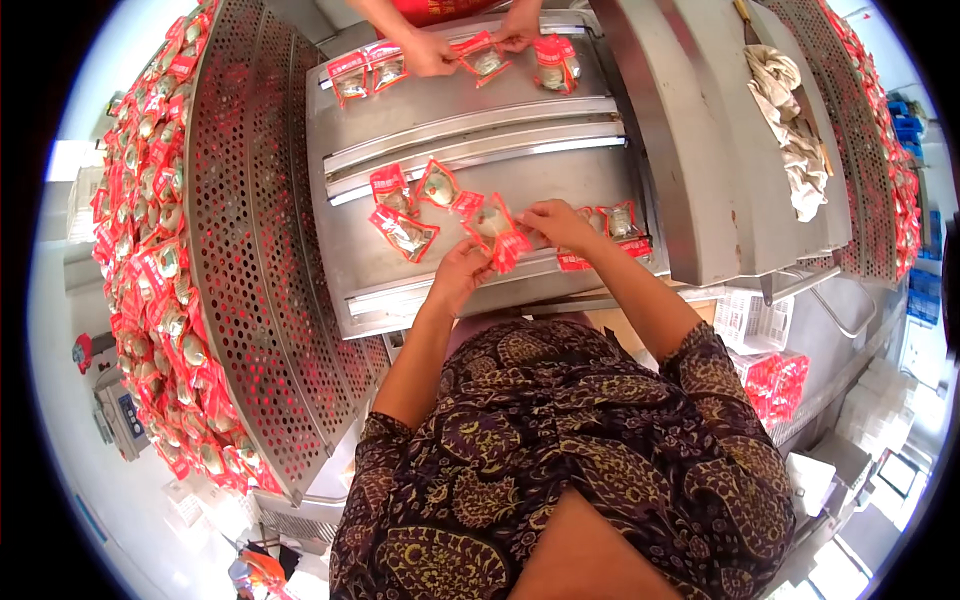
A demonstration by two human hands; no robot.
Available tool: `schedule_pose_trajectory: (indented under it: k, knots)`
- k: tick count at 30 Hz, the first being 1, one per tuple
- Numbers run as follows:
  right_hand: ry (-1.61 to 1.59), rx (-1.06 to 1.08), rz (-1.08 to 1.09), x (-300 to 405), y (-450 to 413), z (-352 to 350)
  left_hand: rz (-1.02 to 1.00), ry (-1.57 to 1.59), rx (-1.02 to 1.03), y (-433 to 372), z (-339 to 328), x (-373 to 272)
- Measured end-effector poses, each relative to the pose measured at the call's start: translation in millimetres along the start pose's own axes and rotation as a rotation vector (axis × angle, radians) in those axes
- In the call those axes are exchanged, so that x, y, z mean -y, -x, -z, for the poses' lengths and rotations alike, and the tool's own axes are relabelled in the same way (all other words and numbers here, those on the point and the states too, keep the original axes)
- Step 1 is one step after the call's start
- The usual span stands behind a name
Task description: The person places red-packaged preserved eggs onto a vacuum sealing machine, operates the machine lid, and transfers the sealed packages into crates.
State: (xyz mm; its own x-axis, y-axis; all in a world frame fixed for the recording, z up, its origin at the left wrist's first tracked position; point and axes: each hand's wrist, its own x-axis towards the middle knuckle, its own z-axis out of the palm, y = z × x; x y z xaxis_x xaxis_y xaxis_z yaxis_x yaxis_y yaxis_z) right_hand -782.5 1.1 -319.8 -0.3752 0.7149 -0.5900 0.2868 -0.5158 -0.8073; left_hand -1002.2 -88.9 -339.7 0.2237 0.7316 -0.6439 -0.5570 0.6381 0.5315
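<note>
A red-and-clear plastic pouch point(491, 223) with a pale, rounded food item inside is held up between my two hands. My left hand point(463, 271) pinches its lower left edge by the red end, and my right hand point(561, 223) grips its right edge. Below is the steel bed of what looks like a vacuum packing machine point(337, 262). Left of my hands lie three loose pouches, one of them a pouch point(405, 234) nearest me. Beyond my right hand, two pouches point(621, 220) lie side by side, red ends across the near metal bar point(397, 298).
Opposite, a co-worker's hands point(429, 54) handle a pouch point(484, 58) at the far bar, with other pouches beside it. A perforated metal wall point(262, 225) holds back heaped pouches point(161, 300) on the left. The machine's raised steel lid point(720, 150) stands right, bearing a crumpled cloth point(787, 127).
</note>
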Motion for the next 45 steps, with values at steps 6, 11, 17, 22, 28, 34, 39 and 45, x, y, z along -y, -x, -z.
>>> schedule_pose_trajectory:
  k: [6, 11, 17, 22, 28, 34, 39, 45]
  knots:
    - [-0.125, 0.230, -0.204, 7.4, -7.1, 14.3, 0.072, -0.273, 0.077, -10.1, 4.4, -6.8]
    - [0.008, 0.162, -0.206, -0.5, -21.4, 13.5, 0.040, -0.361, 0.111, -27.6, 11.8, -10.1]
    - [0.422, -0.133, 0.153, -58.1, -50.6, 18.2, -0.027, -0.453, 0.170, -59.2, 27.5, -21.7]
    - [0.591, -0.294, 0.246, -58.0, -51.0, 1.5, -0.169, -0.703, 0.181, -89.9, 43.2, -6.1]
    - [0.573, -0.388, 0.192, -54.8, -43.4, -0.7, -0.328, -1.080, 0.078, -93.7, 35.7, -6.0]
    - [0.531, -0.258, 0.063, -46.2, -6.8, -0.8, -0.220, -0.910, 0.197, -90.7, 46.3, 17.3]
    - [0.863, -0.455, 0.305, -12.3, 34.3, -27.5, -0.125, -0.880, 0.109, -90.3, 39.4, 17.4]
    - [1.092, -0.128, 0.564, -51.3, 38.5, -37.5, -0.216, -1.062, 0.042, -90.4, 37.8, 20.5]
